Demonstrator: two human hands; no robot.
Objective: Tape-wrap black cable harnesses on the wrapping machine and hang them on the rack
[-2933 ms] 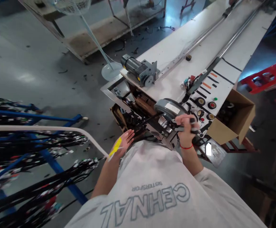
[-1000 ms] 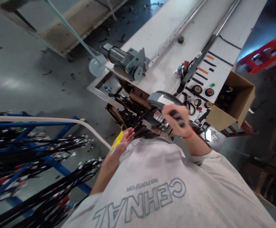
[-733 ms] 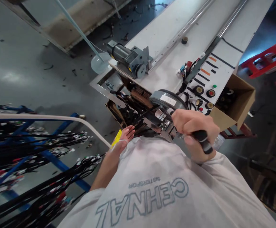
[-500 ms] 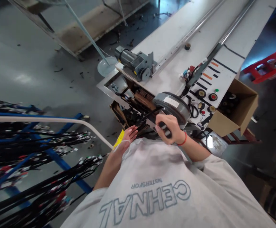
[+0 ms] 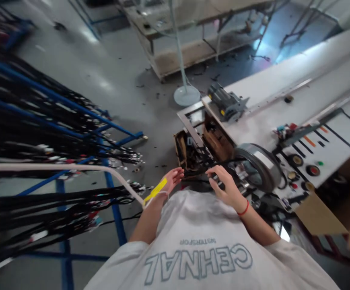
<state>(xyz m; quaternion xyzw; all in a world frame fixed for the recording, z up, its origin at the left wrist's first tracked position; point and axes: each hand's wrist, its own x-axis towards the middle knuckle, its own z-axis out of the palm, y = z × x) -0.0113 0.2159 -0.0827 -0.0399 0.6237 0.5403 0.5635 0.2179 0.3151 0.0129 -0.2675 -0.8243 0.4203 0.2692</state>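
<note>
My left hand [image 5: 172, 182] is open, palm turned up and fingers stretched towards the right hand, with nothing in it. A yellow tag [image 5: 156, 191] and a pale cord lie along its wrist, where a pinkish tube [image 5: 114, 173] reaches in from the left. My right hand [image 5: 225, 186], with a red string [image 5: 244, 208] at the wrist, has its fingers curled around a dark roll of black tape [image 5: 221, 184], mostly hidden and blurred. Just beyond the hands are thin black cables [image 5: 193, 176]. A large grey-rimmed wheel [image 5: 261, 167] stands right of the right hand.
Blue racks [image 5: 114, 193] hung with black cable bundles [image 5: 57, 201] fill the left side. A white bench [image 5: 262, 92] carries a motor [image 5: 225, 100] and tape rolls [image 5: 295, 160]. A cardboard box [image 5: 320, 213] stands at right, and a fan base [image 5: 187, 96] on the floor.
The view has swung left, showing more of the racks and shifting the bench rightward. My right hand has moved away from the wheel and loosened its curl. My left hand stays open.
</note>
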